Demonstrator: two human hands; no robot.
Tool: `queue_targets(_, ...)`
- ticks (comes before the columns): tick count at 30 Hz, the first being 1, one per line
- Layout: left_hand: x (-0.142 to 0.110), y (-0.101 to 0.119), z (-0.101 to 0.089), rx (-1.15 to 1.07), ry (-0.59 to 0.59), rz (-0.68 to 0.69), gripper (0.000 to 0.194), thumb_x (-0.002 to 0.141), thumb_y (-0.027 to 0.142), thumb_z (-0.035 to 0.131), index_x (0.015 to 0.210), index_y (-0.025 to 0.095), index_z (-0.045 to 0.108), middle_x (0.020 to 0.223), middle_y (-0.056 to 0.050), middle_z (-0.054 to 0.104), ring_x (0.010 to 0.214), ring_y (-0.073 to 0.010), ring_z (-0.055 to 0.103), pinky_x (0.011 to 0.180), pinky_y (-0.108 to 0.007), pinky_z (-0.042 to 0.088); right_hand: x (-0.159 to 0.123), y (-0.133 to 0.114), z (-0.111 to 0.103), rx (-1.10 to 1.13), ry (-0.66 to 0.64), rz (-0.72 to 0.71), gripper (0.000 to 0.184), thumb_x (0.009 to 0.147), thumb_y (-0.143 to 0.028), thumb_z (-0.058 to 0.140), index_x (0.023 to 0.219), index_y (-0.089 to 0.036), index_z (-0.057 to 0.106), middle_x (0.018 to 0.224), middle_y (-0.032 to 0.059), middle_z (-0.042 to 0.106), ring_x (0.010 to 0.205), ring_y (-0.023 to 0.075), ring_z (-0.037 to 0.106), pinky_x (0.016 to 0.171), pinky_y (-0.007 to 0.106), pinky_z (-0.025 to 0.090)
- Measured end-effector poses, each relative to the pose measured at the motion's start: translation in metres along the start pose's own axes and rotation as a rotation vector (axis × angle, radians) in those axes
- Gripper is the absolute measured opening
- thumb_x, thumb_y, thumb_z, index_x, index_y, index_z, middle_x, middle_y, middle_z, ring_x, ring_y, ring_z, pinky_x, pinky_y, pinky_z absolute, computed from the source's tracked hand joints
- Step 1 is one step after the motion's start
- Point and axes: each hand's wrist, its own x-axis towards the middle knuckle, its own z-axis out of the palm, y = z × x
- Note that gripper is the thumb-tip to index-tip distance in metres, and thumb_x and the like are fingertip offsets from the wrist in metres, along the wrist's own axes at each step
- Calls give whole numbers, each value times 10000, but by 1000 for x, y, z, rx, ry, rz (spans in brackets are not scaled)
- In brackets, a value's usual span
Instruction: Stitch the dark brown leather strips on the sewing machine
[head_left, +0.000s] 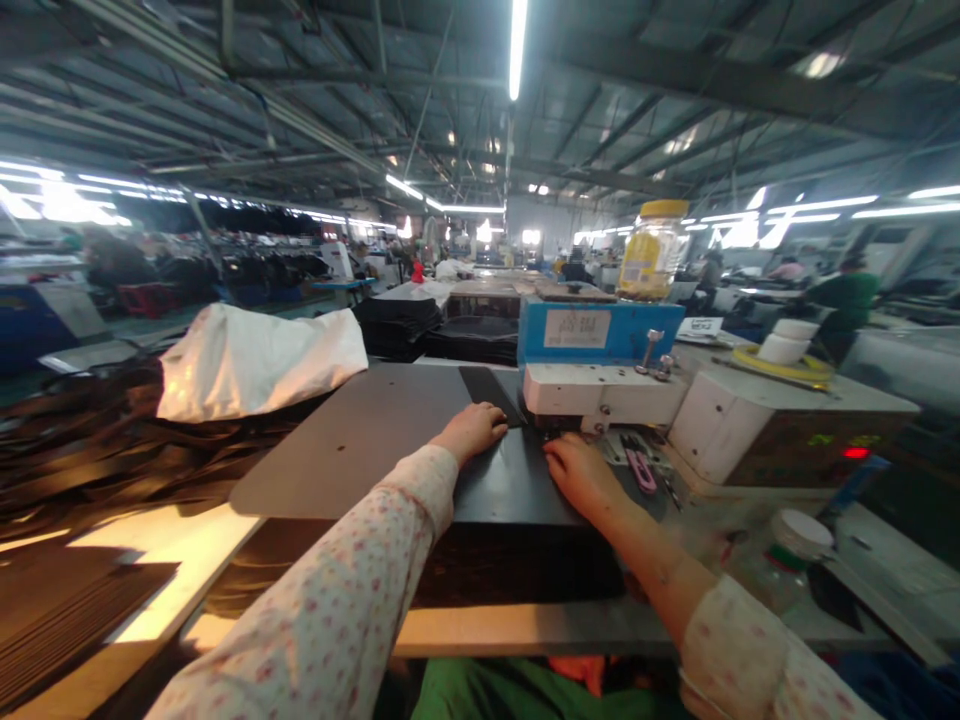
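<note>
My left hand lies flat, fingers together and stretched out, on a dark fabric piece spread over the sewing table. My right hand rests on the same fabric, fingers pressed down close to the needle area under the white head of the sewing machine. A narrower dark strip runs back from my left fingertips. Both sleeves are pale with a small flower print.
A blue box sits on the machine, with a yellow-lidded jar behind it. Pink snips lie right of my right hand. A white bag rests on dark fabric piles at left. Other people work in the background.
</note>
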Motion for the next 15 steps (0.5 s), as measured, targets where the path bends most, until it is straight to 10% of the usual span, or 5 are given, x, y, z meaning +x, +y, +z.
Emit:
queue_targets(8, -12, 25, -13, 169, -59, 19, 155, 644, 195, 595, 756, 92, 625, 803, -136, 607, 863, -285, 564, 840, -360, 406, -20, 4, 4, 166, 85, -74, 242, 792, -138, 432, 946, -146, 618, 897, 63, 567, 865, 144, 522, 798, 245, 393)
queue_targets(15, -27, 12, -20, 214, 35, -100, 234, 836, 200, 374, 795, 135, 596, 870, -95, 576, 843, -199, 544, 733, -294, 450, -47, -4, -9, 463, 139, -69, 242, 824, -258, 399, 901, -169, 611, 877, 63, 589, 856, 154, 536, 785, 259, 401)
